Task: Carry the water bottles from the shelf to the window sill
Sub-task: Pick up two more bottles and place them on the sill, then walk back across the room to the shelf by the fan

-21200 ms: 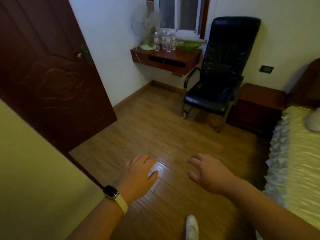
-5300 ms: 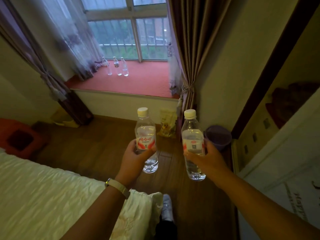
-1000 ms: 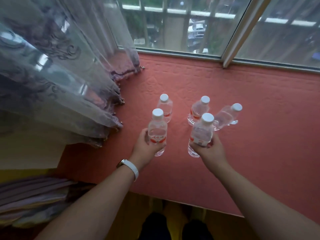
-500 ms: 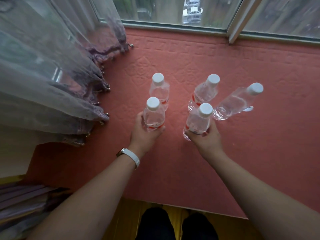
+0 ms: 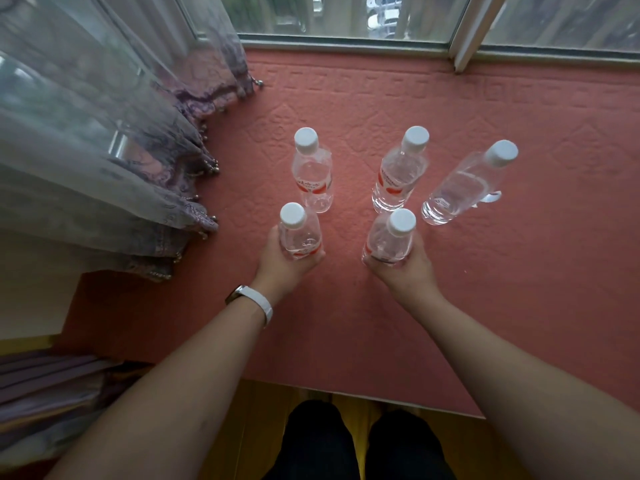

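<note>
Several clear water bottles with white caps stand on the red padded window sill [image 5: 519, 289]. My left hand [image 5: 282, 268] grips the near-left bottle [image 5: 299, 237] low on its body. My right hand [image 5: 405, 268] grips the near-right bottle [image 5: 389, 242] the same way. Both held bottles are upright with their bases at the sill surface. Behind them stand three free bottles: one at the back left [image 5: 311, 173], one in the middle [image 5: 398, 173] and an unlabelled one at the right [image 5: 464, 185].
A sheer purple-trimmed curtain [image 5: 114, 161] hangs over the sill's left side, close to the left bottles. The window frame [image 5: 346, 43] runs along the far edge. My legs [image 5: 356, 445] stand against the sill's near edge over wooden floor.
My view has moved closer and more directly over the sill. Both hands have lowered their bottles onto the sill, just in front of the three standing ones, and still hold them.
</note>
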Demonstrator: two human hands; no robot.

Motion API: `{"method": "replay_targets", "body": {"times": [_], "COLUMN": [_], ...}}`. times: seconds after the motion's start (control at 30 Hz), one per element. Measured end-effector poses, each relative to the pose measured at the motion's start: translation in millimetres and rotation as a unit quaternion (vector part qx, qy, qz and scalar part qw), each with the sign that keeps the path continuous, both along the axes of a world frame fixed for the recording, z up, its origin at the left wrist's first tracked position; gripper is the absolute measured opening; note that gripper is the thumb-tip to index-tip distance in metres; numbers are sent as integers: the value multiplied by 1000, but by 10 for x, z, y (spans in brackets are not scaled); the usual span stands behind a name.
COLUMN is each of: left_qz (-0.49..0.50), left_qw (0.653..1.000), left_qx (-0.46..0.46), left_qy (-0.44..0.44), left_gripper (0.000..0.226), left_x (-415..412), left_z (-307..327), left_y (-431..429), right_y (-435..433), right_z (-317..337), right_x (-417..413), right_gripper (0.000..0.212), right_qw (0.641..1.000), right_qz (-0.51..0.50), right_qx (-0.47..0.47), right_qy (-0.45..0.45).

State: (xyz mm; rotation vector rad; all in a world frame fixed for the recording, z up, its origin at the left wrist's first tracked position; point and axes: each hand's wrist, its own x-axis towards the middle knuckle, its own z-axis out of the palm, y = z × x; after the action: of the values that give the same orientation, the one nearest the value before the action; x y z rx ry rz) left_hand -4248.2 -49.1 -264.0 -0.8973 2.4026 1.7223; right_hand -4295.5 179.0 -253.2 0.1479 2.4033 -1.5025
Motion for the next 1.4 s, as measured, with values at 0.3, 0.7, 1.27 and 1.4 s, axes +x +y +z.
{"method": "replay_targets", "body": {"times": [0.3,0.7,1.27,1.4], "left_qz": [-18,-206,-472,-506], "left_qw": [995,956,813,790], "left_qx": [0,-198,-323,-325], "left_qy": [-101,69,107,116], "left_gripper": [83,45,51,55], "left_x": [493,772,938,1227], "left_z": [600,2374,3152,3226], "left_y": [105,325,1484,2065], "right_y": [253,713,1780,2302], "right_z": [473,2193,3324,3442], "right_x": [248,635,1873,2350], "right_gripper": [76,44,57,58], "right_qw": [995,966,885,888], "right_qz": [51,131,91,63], "right_qx": [69,214,455,454], "right_qy": [-55,59,45,47]}}
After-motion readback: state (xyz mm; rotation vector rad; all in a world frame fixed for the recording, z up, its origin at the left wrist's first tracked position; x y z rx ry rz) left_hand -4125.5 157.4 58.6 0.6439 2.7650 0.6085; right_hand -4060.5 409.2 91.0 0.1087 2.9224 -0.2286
